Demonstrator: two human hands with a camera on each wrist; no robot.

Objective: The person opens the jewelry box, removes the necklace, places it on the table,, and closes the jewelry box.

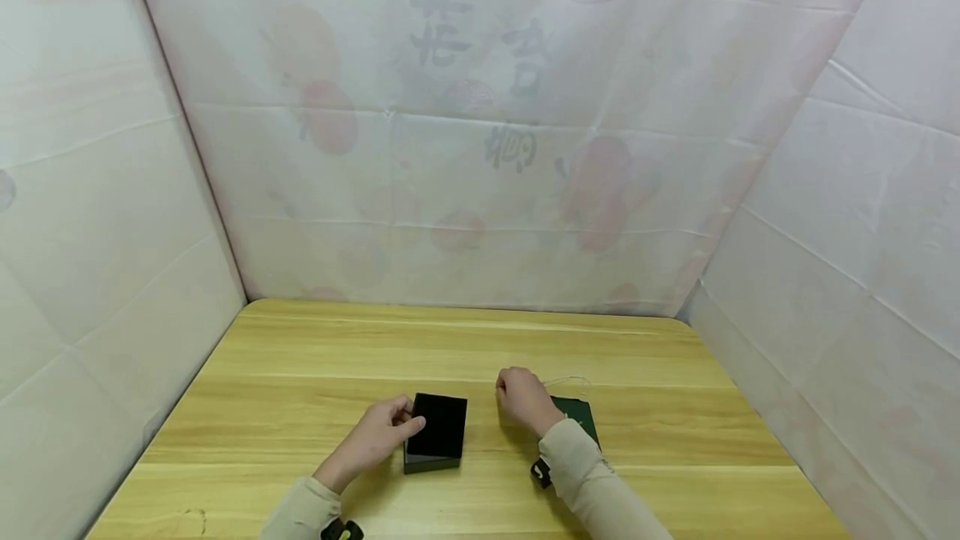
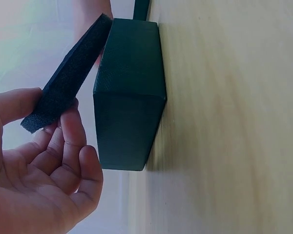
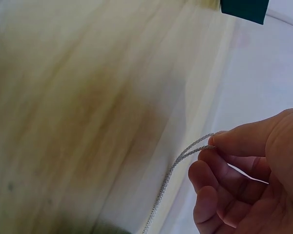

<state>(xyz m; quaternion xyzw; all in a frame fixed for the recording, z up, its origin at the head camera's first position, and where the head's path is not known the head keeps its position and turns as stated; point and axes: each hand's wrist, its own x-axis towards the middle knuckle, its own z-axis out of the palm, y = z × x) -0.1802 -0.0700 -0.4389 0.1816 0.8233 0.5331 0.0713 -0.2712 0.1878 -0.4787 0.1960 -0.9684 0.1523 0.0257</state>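
A dark green box (image 2: 129, 131) rests on the table. My left hand (image 1: 378, 438) pinches a black foam pad (image 2: 68, 73) between thumb and fingers. In the left wrist view the pad stands tilted at the box's open side, its near end raised; from the head it covers the box's inside. To the right, my right hand (image 1: 525, 398) pinches a thin silver chain (image 3: 165, 183) between thumb and forefinger, near a doubled end. Its other fingers are loosely curled. The chain trails down past the right wrist view's lower edge.
A flat dark green piece with pale markings (image 1: 581, 419) lies under the right wrist, partly hidden by the sleeve. The wooden table (image 1: 315, 357) is bounded by pale printed cloth (image 1: 450, 265) at the back and by cloth walls on both sides.
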